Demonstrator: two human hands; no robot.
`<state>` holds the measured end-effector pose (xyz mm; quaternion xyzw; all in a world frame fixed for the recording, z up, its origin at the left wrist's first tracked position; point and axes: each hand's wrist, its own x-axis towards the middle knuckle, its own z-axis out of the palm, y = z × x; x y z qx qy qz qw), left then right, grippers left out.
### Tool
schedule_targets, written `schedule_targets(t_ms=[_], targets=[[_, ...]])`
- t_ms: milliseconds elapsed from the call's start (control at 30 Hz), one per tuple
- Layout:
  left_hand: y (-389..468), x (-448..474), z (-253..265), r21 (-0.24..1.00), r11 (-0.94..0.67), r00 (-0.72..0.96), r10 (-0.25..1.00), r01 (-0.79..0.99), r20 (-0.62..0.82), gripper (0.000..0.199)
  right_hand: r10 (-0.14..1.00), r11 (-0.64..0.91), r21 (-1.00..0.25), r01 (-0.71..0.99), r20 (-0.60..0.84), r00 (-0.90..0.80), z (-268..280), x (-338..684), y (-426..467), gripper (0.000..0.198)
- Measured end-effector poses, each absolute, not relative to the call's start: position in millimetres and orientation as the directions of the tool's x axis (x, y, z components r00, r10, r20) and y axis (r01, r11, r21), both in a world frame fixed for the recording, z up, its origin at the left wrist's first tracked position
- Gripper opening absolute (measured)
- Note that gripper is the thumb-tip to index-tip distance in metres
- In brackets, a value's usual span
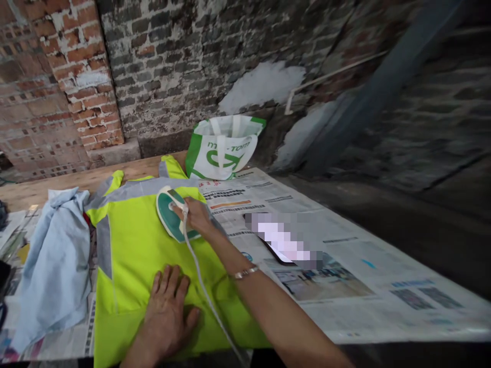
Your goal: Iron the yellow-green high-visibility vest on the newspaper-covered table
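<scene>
A bright yellow-green jacket [138, 240] with grey panels lies spread out on newspaper. My right hand [195, 214] is wrapped round the handle of a green and white clothes iron [169, 217], which is on the upper right part of the jacket. From the iron a white cord [205, 289] runs down across the cloth toward the front edge. Lower on the jacket, my left hand [169, 301] lies flat, palm down, fingers stretched out. The underside of the iron is hidden.
Left of the jacket lies a crumpled light blue cloth [57, 260]. A green and white tote bag [203, 153] stands behind it, near the brick wall [161, 66]. To the right, a phone with a blurred screen [282, 243] rests on the newspaper [345, 317].
</scene>
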<state>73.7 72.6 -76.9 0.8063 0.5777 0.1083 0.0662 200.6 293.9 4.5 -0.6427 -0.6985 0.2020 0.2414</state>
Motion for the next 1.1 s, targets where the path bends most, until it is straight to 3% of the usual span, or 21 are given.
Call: schedule_targets(t_ms=[267,567,700,767,867,1000,1100], targets=[[69.9,74.3,-89.1,0.217,-0.346,0.318,0.936,0.913,0.153,0.061,0.964,0.256,-0.713,0.653,0.137,-0.228,-17.6,238.7,222.4,0.027],[66.9,69.2,-88.8,0.179,-0.361,0.333,0.927,0.915,0.171,0.062,0.993,0.111,-0.630,0.769,0.096,-0.064,15.6,177.5,296.1,0.025],[59.7,58.0,-102.9,0.093,-0.250,0.203,0.915,0.964,0.349,0.082,0.989,0.146,-0.647,0.748,0.107,-0.101,20.9,177.4,306.7,0.023],[55.0,51.1,-113.7,0.067,-0.116,0.074,0.891,0.991,0.448,0.097,0.981,0.190,-0.656,0.730,0.102,-0.164,16.9,193.0,301.0,0.019],[50.5,44.4,-126.5,0.048,-0.004,-0.020,0.865,0.999,0.501,0.110,0.913,0.339,-0.721,0.604,0.098,-0.396,8.4,225.6,283.3,0.018],[50.1,43.2,-132.4,0.034,-0.012,-0.007,0.865,0.999,0.502,0.110,0.718,0.466,-0.796,0.387,0.084,-0.691,4.4,254.2,255.6,0.024],[49.4,43.1,-132.5,0.014,-0.028,0.016,0.851,0.999,0.525,0.107,0.658,0.519,-0.793,0.320,0.132,-0.741,4.4,248.4,242.4,0.026]])
